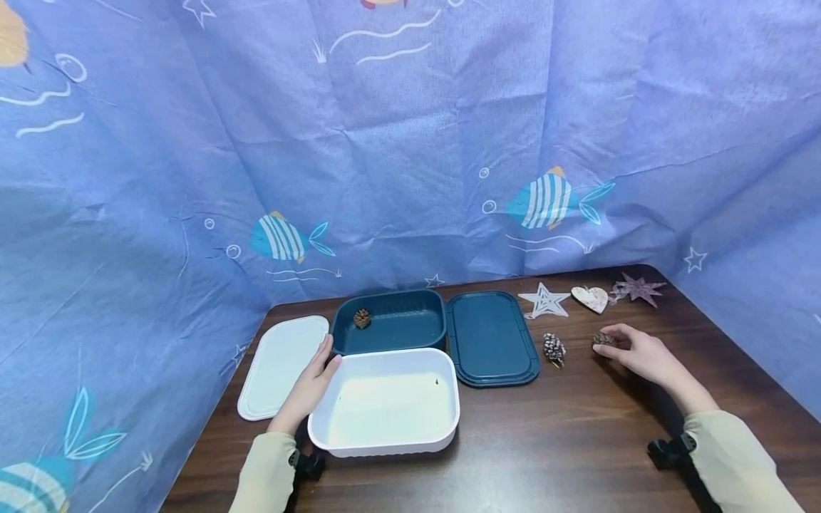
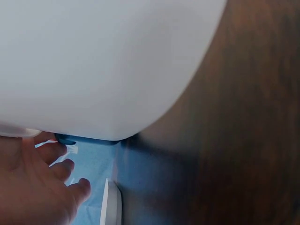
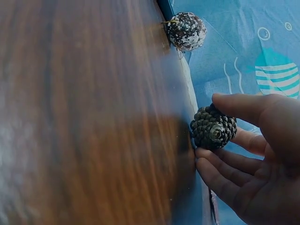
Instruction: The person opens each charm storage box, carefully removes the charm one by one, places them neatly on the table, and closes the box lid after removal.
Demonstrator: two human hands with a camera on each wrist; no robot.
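Observation:
My right hand (image 1: 640,355) pinches a brown pine cone (image 3: 213,127) between thumb and fingers, low over the right side of the table. Left of it lies a white-dusted pine cone (image 1: 553,348), also visible in the right wrist view. My left hand (image 1: 314,385) rests at the left rim of an open white container (image 1: 385,452), its fingers loosely extended; in the left wrist view the container wall hides part of that hand. Behind the white container stands a dark blue container (image 1: 410,324) with a small brown pine cone (image 1: 362,318) inside.
A white lid (image 1: 282,367) lies at the left, a dark blue lid (image 1: 492,338) right of the containers. Along the back right lie a white star (image 1: 545,301), a heart ornament (image 1: 591,298) and a purple star (image 1: 639,288). A fish-patterned blue cloth (image 1: 410,178) hangs behind the table.

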